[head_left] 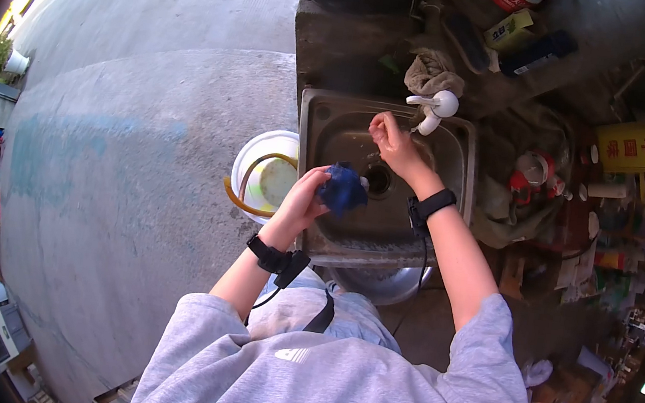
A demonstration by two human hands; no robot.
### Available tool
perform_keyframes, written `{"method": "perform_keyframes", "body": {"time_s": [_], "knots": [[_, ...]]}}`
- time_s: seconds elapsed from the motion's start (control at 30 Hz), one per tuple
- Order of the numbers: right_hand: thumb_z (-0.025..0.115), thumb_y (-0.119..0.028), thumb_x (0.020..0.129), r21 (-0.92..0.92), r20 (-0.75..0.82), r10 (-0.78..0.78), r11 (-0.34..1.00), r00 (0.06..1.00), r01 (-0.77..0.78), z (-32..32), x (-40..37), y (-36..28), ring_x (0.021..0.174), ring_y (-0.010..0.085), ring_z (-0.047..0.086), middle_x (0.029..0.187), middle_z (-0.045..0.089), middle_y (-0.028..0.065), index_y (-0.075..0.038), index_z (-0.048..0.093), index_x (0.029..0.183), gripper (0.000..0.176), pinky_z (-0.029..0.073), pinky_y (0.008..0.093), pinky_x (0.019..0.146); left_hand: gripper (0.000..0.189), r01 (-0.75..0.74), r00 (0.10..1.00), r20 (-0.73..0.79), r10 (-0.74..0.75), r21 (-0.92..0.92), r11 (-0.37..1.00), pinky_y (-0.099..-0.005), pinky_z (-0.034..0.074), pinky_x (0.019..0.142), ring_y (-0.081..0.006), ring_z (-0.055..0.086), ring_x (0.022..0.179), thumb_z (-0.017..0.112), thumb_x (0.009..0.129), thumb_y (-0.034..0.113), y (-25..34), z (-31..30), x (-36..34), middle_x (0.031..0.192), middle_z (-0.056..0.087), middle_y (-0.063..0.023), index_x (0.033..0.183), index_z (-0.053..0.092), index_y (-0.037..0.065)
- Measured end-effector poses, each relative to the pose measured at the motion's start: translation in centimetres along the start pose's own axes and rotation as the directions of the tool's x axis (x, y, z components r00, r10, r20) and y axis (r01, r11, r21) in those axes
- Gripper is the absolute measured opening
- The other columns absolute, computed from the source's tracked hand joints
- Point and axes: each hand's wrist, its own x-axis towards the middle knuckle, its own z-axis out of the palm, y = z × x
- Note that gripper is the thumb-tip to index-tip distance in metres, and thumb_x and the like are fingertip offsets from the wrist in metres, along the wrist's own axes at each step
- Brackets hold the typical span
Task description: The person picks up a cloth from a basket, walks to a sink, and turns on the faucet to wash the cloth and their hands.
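Observation:
A dark blue cloth [344,190], bunched up, is gripped in my left hand [308,199] over the left part of the metal sink [318,233]. My right hand [395,146] is over the back of the basin, left of and close to the white tap [429,124]. Its fingers are curled in, and I see nothing in them. The dark drain [378,179] shows between the two hands. Whether water is running from the tap is hard to tell.
A white bucket [258,152] with a brown hose [236,193] stands left of the sink. A crumpled rag [433,72] lies behind the tap. A metal basin [381,284] is below the sink's front edge. Red-and-white items [534,173] lie to the right.

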Motion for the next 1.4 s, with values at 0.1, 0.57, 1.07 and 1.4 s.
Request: {"method": "perform_keyframes", "body": {"time_s": [0.1,0.57,1.07,1.4], "knots": [[0.038,-0.048,0.086,0.255,0.250,0.314,0.891,0.916,-0.375,-1.1,-2.0,-1.0,0.076,0.0131,0.053,0.109,0.050,0.0052,-0.013,0.046,0.117,0.047,0.045,0.0301,0.069,0.029,-0.026,1.000,0.017,0.025,0.082,0.996,-0.0286,0.049,0.069,-0.0131,0.056,0.088,0.047,0.084,0.018,0.4,1.5,1.7,0.099,0.056,-0.0045,0.111,0.047,0.008],[0.054,-0.025,0.083,0.891,0.154,0.495,0.304,0.855,-0.337,-5.4,-7.6,2.3,0.097,0.0143,0.051,0.106,0.053,0.0033,-0.009,0.049,0.111,0.032,0.043,0.0319,0.082,0.034,-0.039,0.982,0.179,-0.057,0.491,0.870,-0.0244,0.048,0.061,-0.0111,0.055,0.079,0.051,0.084,0.028,1.1,10.1,9.1,0.093,0.054,-0.0034,0.110,0.049,0.006],[0.055,-0.020,0.082,0.945,-0.061,0.608,0.290,0.792,-0.149,-6.6,-12.0,4.6,0.098,0.0170,0.051,0.104,0.052,0.0068,-0.005,0.047,0.108,0.030,0.044,0.0325,0.083,0.015,-0.533,0.751,0.572,0.330,0.820,-0.208,-0.0408,0.043,0.060,-0.0364,0.053,0.070,0.048,0.082,0.015,0.1,11.1,12.9,0.076,0.055,-0.0201,0.083,0.053,0.001],[0.054,-0.016,0.083,0.941,-0.032,0.585,0.291,0.811,-0.172,-6.4,-12.1,4.3,0.096,0.0149,0.052,0.102,0.054,0.0058,-0.005,0.048,0.105,0.026,0.044,0.0294,0.082,0.012,-0.661,0.692,0.653,0.306,0.744,-0.093,-0.0397,0.044,0.059,-0.0370,0.055,0.067,0.052,0.080,0.013,-0.4,9.9,11.3,0.071,0.055,-0.0198,0.082,0.053,0.002]]}}
